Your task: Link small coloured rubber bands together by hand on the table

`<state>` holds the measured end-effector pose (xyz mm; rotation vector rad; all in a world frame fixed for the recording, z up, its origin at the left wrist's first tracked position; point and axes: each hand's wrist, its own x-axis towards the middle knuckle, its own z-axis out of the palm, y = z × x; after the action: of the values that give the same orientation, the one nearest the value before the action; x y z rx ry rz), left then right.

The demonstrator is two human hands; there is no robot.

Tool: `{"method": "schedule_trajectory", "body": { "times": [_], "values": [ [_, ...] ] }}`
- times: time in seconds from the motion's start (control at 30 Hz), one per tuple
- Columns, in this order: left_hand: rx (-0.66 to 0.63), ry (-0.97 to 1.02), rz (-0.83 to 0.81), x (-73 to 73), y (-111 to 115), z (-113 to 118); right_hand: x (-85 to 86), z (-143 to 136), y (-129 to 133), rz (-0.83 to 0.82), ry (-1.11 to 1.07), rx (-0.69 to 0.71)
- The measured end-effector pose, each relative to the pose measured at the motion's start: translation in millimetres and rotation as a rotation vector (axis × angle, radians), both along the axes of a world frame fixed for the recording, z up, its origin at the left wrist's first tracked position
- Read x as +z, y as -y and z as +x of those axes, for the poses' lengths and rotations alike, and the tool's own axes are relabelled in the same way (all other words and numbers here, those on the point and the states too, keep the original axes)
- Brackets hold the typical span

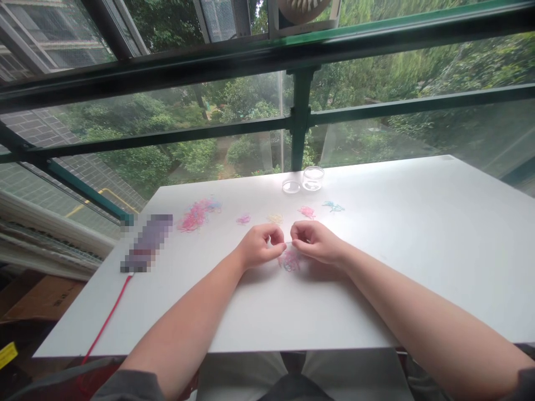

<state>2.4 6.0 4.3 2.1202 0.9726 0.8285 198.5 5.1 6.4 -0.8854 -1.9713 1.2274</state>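
Over the middle of the white table (359, 312), my left hand (262, 245) and my right hand (315, 240) face each other with fingertips pinched. A thin pale strand (288, 243) spans the small gap between them, one end in each pinch. Just below lies a small pile of pink and bluish bands (290, 260). Beyond my hands are small heaps: purple bands (243, 220), yellow bands (275, 219), pink bands (307, 211) and teal bands (333, 206). A larger mixed pile of bands (198, 214), mostly pink, is at the left.
A clear round jar (313, 179) stands near the table's far edge, with a clear lid (291, 186) beside it. At the left lies a pixelated flat object (148, 243) with a red cable (107, 318) running off the near edge. Window rails rise behind the table.
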Motion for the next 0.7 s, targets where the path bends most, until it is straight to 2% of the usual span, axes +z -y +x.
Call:
{"method": "schedule_trajectory", "body": {
  "times": [0.2,0.7],
  "values": [
    [-0.067,-0.023,-0.004,1.4,0.6,0.9,-1.0,-0.5,1.4,-0.050,0.026,0.025],
    [-0.081,0.018,-0.006,1.4,0.4,1.3,-1.3,-1.4,1.4,-0.071,0.002,0.043]
  ]
}}
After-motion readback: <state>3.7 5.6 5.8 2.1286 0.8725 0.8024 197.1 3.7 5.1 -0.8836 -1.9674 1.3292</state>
